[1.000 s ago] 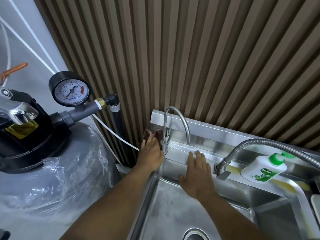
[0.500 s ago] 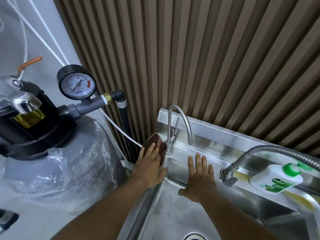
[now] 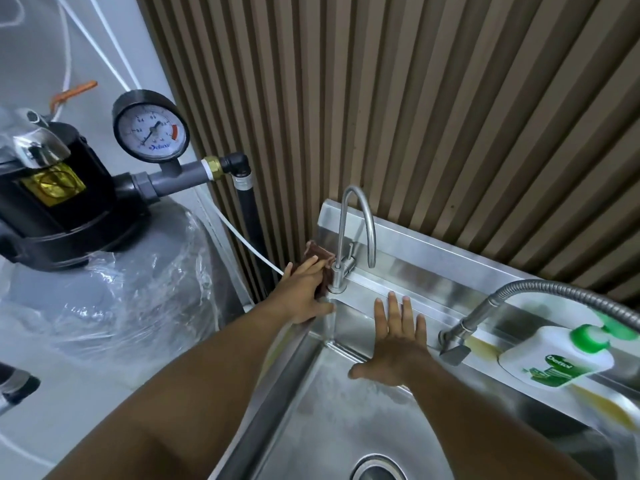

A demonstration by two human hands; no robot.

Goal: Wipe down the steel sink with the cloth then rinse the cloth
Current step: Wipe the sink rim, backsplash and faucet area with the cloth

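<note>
Steel makes up the wide rectangular sink [image 3: 346,410], and its wet-looking surface is the first danger. The right hand [image 3: 394,344] lies released and flat on the back wall of the basin, holding nothing. If the person leans on it, I think it could slide down.

Beside the sink stands a big grey tank wrapped in clear plastic [image 3: 104,299], with a thin white tube [image 3: 242,233] passing just behind the left hand [image 3: 301,292]. A wide wiping stroke could catch this tube.

The slim curved steel tap [image 3: 360,209] rises just to the right of that hand, so knuckles may hit its base or its lever. The white plastic soap bottle with green pump [image 3: 554,358] sits on the back ledge, well apart, and is only in danger if the wiping goes that way.

The small dark brown cloth [image 3: 317,254] is at the back left corner of the ledge, pressed under the straight fingers of the left hand, not gripped. It may slip off the edge behind.

For writing, the bottle shows "Dettol" in white on green. The round black pressure gauge [image 3: 150,128] has small numbers and a blue word which I cannot read surely
</note>
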